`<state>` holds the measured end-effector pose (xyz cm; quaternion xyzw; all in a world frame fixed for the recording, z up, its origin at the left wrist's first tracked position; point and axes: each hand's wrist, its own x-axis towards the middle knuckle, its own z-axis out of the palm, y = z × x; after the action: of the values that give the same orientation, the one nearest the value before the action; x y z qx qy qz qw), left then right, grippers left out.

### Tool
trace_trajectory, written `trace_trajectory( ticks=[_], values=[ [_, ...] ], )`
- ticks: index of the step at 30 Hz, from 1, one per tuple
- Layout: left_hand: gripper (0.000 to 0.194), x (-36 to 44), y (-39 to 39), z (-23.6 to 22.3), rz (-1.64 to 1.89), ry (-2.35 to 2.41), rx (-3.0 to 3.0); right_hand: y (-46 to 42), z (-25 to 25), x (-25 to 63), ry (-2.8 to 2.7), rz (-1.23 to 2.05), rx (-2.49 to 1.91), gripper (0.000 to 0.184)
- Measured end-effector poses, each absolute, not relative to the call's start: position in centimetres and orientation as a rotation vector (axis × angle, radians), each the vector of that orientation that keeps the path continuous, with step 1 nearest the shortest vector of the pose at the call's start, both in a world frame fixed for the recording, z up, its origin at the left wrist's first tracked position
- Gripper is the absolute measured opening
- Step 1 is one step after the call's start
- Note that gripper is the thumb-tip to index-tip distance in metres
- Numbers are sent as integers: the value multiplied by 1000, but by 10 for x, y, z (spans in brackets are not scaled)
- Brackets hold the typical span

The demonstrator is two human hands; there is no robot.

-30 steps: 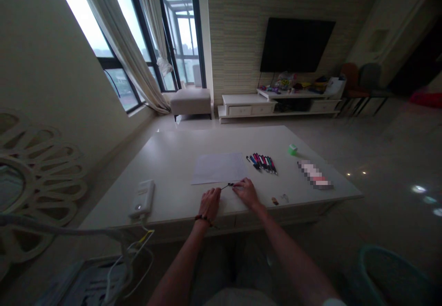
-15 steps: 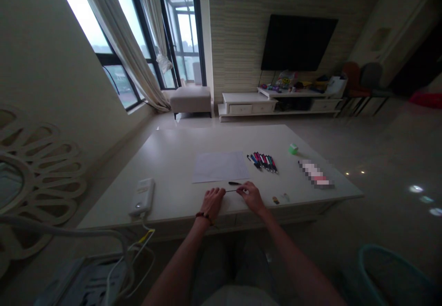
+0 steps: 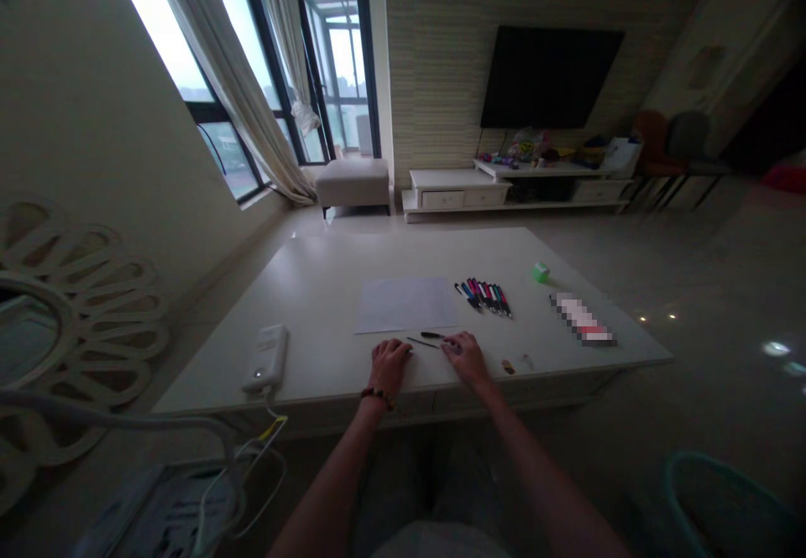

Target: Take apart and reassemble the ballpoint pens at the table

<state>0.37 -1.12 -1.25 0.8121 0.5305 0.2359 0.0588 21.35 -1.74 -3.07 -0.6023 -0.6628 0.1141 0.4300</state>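
My left hand (image 3: 389, 365) rests on the white table (image 3: 327, 281) near its front edge, fingers curled under; whatever they hold is hidden. My right hand (image 3: 464, 357) lies a little to its right, fingertips closed round a pale pen part that I can barely make out. Between and just beyond the hands lie a thin pen refill (image 3: 421, 342) and a short dark pen piece (image 3: 431, 335), both on the table and apart from the left hand. A white sheet of paper (image 3: 406, 305) lies right behind them.
A row of several coloured pens (image 3: 484, 296) lies right of the paper, with a small green object (image 3: 540, 272) further right. Two tiny parts (image 3: 507, 366) sit by my right wrist. A white power bank (image 3: 268, 359) with cables is at the left edge. A teal basket (image 3: 730, 508) stands on the floor.
The hands pulled the thin refill out of the pen, then lowered. The refill and the dark piece now lie on the table between them. The view shifted slightly.
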Motion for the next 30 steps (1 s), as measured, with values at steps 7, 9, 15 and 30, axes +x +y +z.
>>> trace_trajectory(
  ticks=[7,9,15,30],
  values=[
    [32,-15,-2,-16,824,1799,2325,-43,-47,310,-1618,-24,-1726,22],
    [28,-43,-2,-16,851,1894,2303,-50,-50,341,-1576,-104,-1802,24],
    [27,-132,-13,-21,889,2223,2251,-65,-57,394,-1494,-288,-1879,27],
    [14,-15,-1,-9,766,1635,2454,-22,-21,189,-1755,185,-1615,16]
  ],
)
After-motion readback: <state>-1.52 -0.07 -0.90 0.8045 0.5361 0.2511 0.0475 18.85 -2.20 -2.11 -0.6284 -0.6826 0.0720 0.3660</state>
